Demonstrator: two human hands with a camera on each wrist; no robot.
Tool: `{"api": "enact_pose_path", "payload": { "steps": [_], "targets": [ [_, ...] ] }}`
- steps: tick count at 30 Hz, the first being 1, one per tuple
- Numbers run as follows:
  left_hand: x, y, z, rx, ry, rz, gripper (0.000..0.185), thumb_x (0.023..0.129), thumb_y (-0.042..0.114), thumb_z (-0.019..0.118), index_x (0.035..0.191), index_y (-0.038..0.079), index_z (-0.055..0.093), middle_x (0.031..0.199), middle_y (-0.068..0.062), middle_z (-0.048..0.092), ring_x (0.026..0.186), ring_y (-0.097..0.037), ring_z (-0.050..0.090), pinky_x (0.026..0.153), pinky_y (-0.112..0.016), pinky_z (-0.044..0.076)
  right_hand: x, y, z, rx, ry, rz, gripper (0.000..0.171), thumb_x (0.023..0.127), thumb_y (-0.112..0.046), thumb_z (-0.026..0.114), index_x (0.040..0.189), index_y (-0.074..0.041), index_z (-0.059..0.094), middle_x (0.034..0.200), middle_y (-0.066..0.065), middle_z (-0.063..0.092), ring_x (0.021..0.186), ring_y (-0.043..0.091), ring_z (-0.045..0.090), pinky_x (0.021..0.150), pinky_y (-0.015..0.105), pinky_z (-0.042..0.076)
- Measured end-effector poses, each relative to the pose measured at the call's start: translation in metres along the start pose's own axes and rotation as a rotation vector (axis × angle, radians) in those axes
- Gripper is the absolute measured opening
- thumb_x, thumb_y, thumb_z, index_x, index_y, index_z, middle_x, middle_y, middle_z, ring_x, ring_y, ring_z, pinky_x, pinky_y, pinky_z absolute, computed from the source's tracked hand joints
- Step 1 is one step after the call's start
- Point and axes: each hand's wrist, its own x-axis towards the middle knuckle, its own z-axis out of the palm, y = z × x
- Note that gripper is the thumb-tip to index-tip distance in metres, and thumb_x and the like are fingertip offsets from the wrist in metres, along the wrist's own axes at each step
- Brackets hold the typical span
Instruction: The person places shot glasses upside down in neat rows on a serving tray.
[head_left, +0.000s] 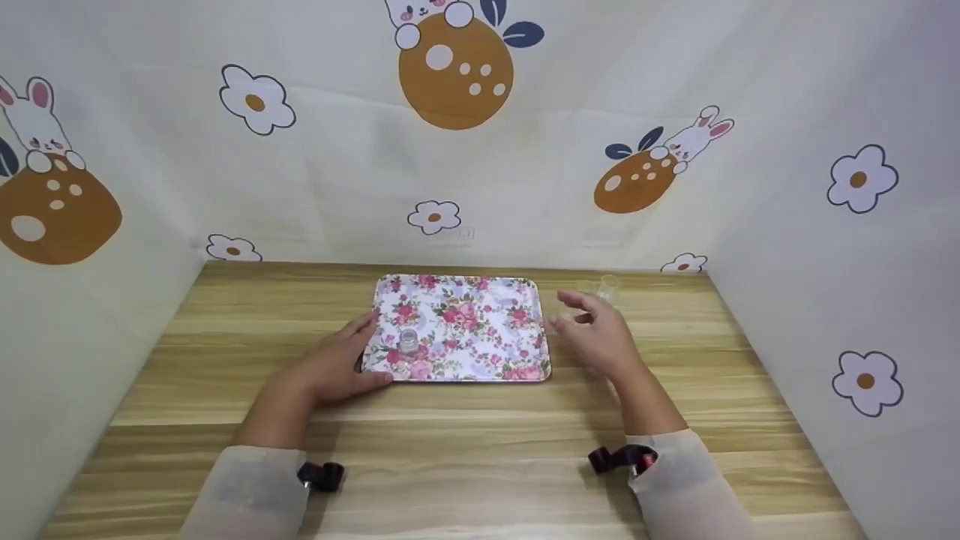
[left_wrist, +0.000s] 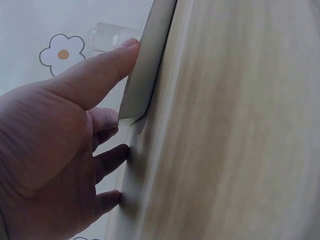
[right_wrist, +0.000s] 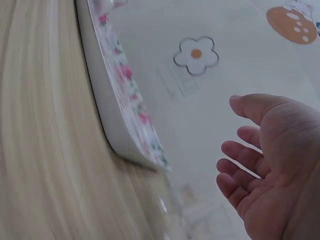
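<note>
A floral tray lies flat on the wooden table, with a small clear glass standing on its near left part. My left hand rests flat on the table at the tray's left edge; the thumb touches the tray's white rim and the fingers lie against the wood. My right hand hovers open just right of the tray, fingers relaxed and holding nothing. In the right wrist view the palm faces the tray's side without touching it.
Two small clear glasses stand at the back right of the table, just beyond my right hand. Patterned cloth walls close in the table on three sides. Wooden tabletop stretches toward me.
</note>
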Motion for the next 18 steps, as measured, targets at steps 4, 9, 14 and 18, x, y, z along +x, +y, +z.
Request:
{"api": "enact_pose_path", "payload": {
  "steps": [4, 9, 14, 18],
  "targets": [
    [-0.001, 0.001, -0.002, -0.002, -0.008, -0.003, 0.108, 0.096, 0.06, 0.073, 0.173, 0.01, 0.015, 0.183, -0.008, 0.006, 0.163, -0.054, 0.016, 0.131, -0.072, 0.019, -0.004, 0.015, -0.023, -0.036, 0.042, 0.023, 0.051, 0.097, -0.027, 0.08, 0.145, -0.015, 0.068, 0.15, 0.012, 0.066, 0.126, 0.04, 0.065, 0.105, 0.048, 0.055],
    [-0.001, 0.001, -0.003, 0.003, -0.007, -0.009, 0.109, 0.096, 0.061, 0.073, 0.173, 0.01, 0.015, 0.184, -0.008, 0.006, 0.163, -0.054, 0.015, 0.131, -0.073, 0.019, -0.01, 0.035, -0.05, -0.064, 0.053, 0.055, 0.054, 0.098, -0.02, 0.077, 0.15, -0.012, 0.063, 0.156, 0.012, 0.062, 0.135, 0.043, 0.059, 0.112, 0.051, 0.05],
    [0.0, 0.0, 0.0, 0.005, -0.005, -0.009, 0.109, 0.095, 0.063, 0.072, 0.173, 0.011, 0.015, 0.184, -0.008, 0.006, 0.164, -0.054, 0.015, 0.131, -0.074, 0.018, -0.014, 0.05, -0.07, -0.077, 0.041, 0.098, 0.061, 0.098, -0.024, 0.078, 0.154, -0.012, 0.058, 0.161, 0.015, 0.055, 0.139, 0.044, 0.055, 0.113, 0.051, 0.048],
    [0.002, -0.002, 0.001, -0.002, -0.002, 0.013, 0.108, 0.096, 0.059, 0.073, 0.172, 0.008, 0.016, 0.183, -0.01, 0.008, 0.164, -0.052, 0.016, 0.132, -0.071, 0.019, -0.013, 0.058, -0.074, -0.092, -0.001, 0.129, 0.069, 0.095, -0.03, 0.082, 0.157, -0.012, 0.055, 0.159, 0.022, 0.054, 0.132, 0.042, 0.061, 0.106, 0.044, 0.053]
  ]
}}
